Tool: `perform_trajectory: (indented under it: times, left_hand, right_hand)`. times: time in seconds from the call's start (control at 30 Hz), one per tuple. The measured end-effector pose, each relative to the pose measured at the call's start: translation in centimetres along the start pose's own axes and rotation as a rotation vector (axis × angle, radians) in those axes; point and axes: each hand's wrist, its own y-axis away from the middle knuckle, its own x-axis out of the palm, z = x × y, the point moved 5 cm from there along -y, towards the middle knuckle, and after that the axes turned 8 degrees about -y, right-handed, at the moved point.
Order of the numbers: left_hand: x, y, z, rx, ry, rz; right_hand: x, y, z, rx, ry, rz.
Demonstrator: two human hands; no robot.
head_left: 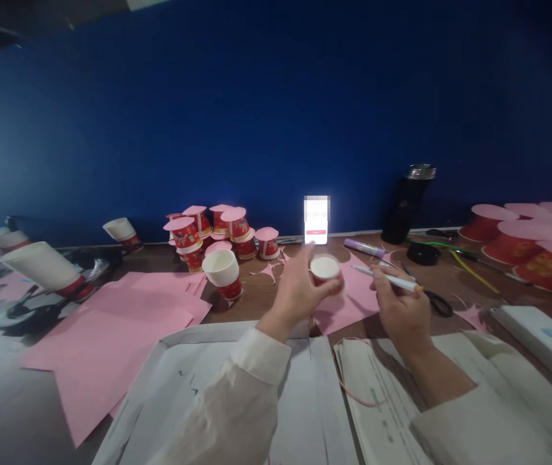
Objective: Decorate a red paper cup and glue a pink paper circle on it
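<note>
My left hand is closed around a small red paper cup, whose pale round end faces up. The cup is over the left part of a pink paper sheet. To the right, my right hand grips a white marker with an orange end; its tip points left toward the cup, apart from it. Just behind the sheet lies a purple marker. Black-handled scissors rest to the right of my right hand.
Pink sheets and white-red cups are at left. Pink-topped cups stand behind, beside a lit phone. A black bottle, more topped cups and a white power strip are at right.
</note>
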Motion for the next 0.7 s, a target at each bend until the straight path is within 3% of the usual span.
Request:
perform_trajectory:
  times: [0.07, 0.13, 0.4, 0.7]
  left_hand:
    - [-1.2, -0.1, 1.1, -0.089, -0.038, -0.218]
    - [-1.7, -0.2, 2.2, -0.14, -0.086, -0.33]
    - [0.8, -0.4, 4.5, -0.112, -0.169, -0.214]
    - [0.8, -0.3, 4.3, -0.112, -0.231, -0.206]
  right_hand:
    - [0.0, 0.0, 0.2, -0.004, -0.025, -0.017]
    - [0.0, 0.1, 0.3, 0.008, -0.069, -0.022]
    - [0.3, 0.3, 0.3, 0.066, -0.16, -0.004]
    - [1.0, 0.3, -0.7, 0.058, -0.102, 0.091]
